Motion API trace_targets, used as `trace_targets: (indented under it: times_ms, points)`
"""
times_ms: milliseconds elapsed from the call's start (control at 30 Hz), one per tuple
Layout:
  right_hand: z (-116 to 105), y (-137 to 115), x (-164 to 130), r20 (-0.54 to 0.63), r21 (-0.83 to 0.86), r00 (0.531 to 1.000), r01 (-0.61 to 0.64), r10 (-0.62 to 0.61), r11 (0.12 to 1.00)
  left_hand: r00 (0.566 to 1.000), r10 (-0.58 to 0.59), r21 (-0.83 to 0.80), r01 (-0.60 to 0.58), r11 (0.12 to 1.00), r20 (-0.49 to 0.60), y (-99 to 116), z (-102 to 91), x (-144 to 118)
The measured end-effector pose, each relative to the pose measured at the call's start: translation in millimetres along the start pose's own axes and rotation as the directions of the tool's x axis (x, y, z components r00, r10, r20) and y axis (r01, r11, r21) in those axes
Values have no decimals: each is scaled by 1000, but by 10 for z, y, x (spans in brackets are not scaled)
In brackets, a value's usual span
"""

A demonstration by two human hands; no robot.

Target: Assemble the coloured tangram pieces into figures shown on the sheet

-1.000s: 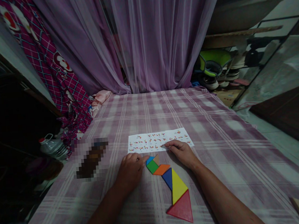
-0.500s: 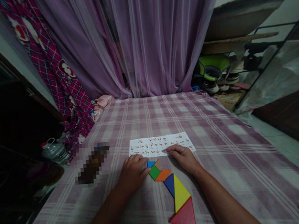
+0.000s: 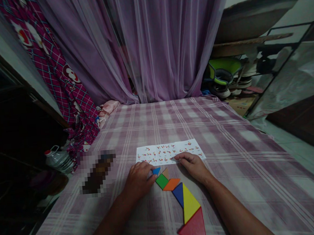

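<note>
A sheer purple curtain (image 3: 153, 41) is hanging behind the surface (image 3: 230, 151), which is wearing a lilac checked cloth. To the left a magenta plaid fabric (image 3: 61, 78) printed with cartoon faces is draping down, with a pink bundle (image 3: 107, 107) lying at its foot. A clear plastic jug (image 3: 57, 158) with a red cap is sitting low on the left. On the right, a green item (image 3: 224, 68) is resting on a dark metal rack (image 3: 281, 42), near some shoes (image 3: 231, 90).

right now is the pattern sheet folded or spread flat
Spread flat: the pattern sheet lies open on the checked cloth, printed figures up, with the right hand on its near edge.
</note>
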State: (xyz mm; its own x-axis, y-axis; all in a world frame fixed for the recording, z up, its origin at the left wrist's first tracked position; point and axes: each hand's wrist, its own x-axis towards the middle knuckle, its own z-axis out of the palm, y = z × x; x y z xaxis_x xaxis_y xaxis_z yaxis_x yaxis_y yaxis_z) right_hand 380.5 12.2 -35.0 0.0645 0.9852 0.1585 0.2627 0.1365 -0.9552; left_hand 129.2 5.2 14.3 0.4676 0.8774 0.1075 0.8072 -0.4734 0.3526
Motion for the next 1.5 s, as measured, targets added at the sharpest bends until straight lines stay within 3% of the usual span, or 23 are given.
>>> trace_targets:
  times_ms: [533,900,1033,1133,1233,1333,1500]
  points:
    - [-3,-19,0,-2,18,1000,5,-5,1000,999,37,-24,-37,999,-5,-17,19,-28]
    - [-12,-36,-6,4,-15,1000,0,0,1000,992,-119,-59,121,991,35,-15,-52,-61]
    - [-1,-10,-5,-6,-8,1000,2,-2,1000,996,0,-36,3,999,85,-31,-66,-53]
    - [-1,-2,-7,-1,-15,1000,1,-1,1000,976,129,53,-141,989,178,-38,-76,-9]
    - [-7,-3,-8,5,-22,1000,5,-4,1000,961,173,125,-204,971,217,-56,-110,34]
    - [-12,-2,-5,12,-27,1000,9,-9,1000,954,166,155,-208,966,248,-81,-180,53]
    - [-10,5,-1,13,-29,1000,7,-7,1000,966,68,129,-103,986,249,-72,-248,42]
